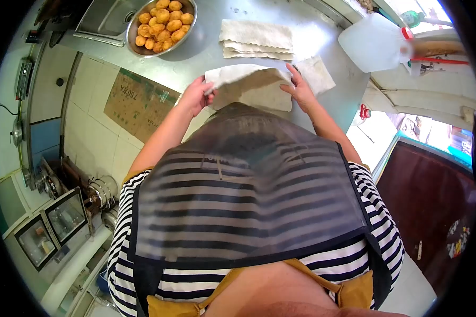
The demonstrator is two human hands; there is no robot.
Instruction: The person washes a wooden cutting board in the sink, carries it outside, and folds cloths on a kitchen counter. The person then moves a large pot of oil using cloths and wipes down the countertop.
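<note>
At near edge of counter [206,50], left hand [197,96] pinches left end of pale cloth [256,91] between thumb and curled fingers; right hand [300,91] loosely spread, thumb at cloth's right end, firmness of hold hard to judge. Just right, folded cloth [317,75]. Beyond, stacked cloths [256,37]; farther left, metal bowl [134,46] of golden-brown balls [162,27].
</note>
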